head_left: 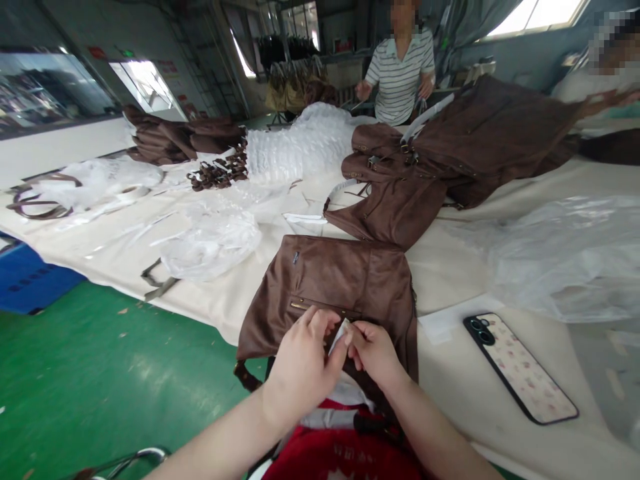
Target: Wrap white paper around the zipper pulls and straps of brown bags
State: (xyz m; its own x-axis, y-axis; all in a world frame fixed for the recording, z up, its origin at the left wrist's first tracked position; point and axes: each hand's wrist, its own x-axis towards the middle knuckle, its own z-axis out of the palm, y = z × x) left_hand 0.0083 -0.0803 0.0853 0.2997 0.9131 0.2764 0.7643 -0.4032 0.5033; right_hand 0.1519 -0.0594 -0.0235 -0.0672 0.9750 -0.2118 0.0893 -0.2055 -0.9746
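Note:
A brown bag point(345, 267) with a short zipper and a small tag lies at the table's near edge, in front of me. Over its lower part, my left hand point(313, 347) has its fingers curled, the thumb against a small white piece point(339, 335). My right hand point(373, 350) pinches the same white piece from the other side, its fingers bent together. The two hands almost touch. Below them, white material and a grey-wrapped strap point(327, 419) rest above red cloth.
More brown bags point(400, 200) are piled behind. A phone point(525, 367) lies at right, near clear plastic point(575, 260). Plastic wrap point(213, 243) and a dark strap point(160, 280) sit at left. A person in a striped shirt point(400, 73) stands across the table; another is at far right.

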